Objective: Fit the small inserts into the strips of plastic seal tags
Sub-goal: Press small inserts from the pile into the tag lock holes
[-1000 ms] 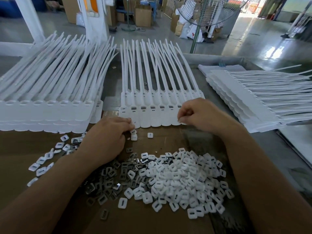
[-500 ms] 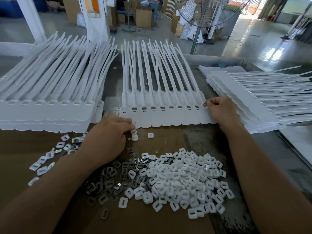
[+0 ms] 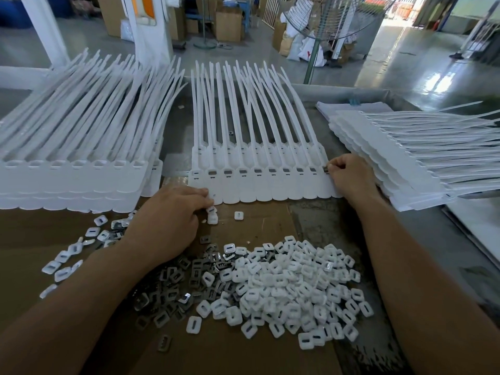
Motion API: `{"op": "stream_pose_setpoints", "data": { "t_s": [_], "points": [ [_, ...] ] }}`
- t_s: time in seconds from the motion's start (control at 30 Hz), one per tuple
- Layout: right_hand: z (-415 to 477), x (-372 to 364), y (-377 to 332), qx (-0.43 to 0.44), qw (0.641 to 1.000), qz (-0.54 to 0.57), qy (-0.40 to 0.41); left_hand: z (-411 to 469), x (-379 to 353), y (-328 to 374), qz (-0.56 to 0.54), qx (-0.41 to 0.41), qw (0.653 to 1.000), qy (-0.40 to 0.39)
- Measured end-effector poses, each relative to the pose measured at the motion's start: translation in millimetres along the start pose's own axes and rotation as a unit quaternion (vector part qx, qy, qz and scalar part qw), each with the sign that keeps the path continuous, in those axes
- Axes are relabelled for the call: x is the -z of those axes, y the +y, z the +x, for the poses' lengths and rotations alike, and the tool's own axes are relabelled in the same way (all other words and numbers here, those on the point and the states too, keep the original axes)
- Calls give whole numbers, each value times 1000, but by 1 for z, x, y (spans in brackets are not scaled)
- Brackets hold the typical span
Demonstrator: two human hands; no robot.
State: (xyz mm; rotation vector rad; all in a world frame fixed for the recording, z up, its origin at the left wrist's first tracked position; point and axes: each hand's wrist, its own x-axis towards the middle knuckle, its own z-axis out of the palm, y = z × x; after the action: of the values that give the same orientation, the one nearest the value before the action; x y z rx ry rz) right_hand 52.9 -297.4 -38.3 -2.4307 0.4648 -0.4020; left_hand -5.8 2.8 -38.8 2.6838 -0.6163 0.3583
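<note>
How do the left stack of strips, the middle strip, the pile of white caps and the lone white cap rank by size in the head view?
1. left stack of strips
2. middle strip and pile of white caps: alike; pile nearer, so unranked
3. lone white cap

Both bare arms reach forward from the bottom corners of the view and converge toward the middle. The left forearm (image 3: 67, 307) runs up and to the right, ending in the left hand (image 3: 167, 223), which lies palm down with its back to the camera. Its fingers are bent at the knuckles, their tips (image 3: 207, 194) touching the near left corner of the strip of seal tags (image 3: 259, 185); whether the palm holds anything is hidden. The right forearm (image 3: 422, 280) runs up and to the left. The right hand (image 3: 351, 180) has its fingers curled in, thumb and forefinger pinching a small insert (image 3: 326, 169) at the strip's right end.
</note>
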Motion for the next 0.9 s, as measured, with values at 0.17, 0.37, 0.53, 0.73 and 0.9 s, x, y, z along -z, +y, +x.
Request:
{"op": "stream_pose_setpoints", "data": {
  "t_s": [0.17, 0.37, 0.53, 0.73, 0.9],
  "points": [
    [4, -2, 2, -7, 1000, 14, -4, 1, 1, 2, 0, -2, 1000, 3],
    [9, -3, 2, -18, 999, 36, 1, 2, 1, 2, -2, -5, 1000, 4],
    [9, -5, 3, -23, 1000, 19, 0, 1, 2, 2, -3, -7, 1000, 2],
    [6, -6, 1, -3, 1000, -3, 21, 1, 2, 2, 2, -3, 1000, 5],
    [2, -5, 2, 12, 998, 41, 53, 0, 1, 1, 4, -2, 1000, 3]
  ]
}}
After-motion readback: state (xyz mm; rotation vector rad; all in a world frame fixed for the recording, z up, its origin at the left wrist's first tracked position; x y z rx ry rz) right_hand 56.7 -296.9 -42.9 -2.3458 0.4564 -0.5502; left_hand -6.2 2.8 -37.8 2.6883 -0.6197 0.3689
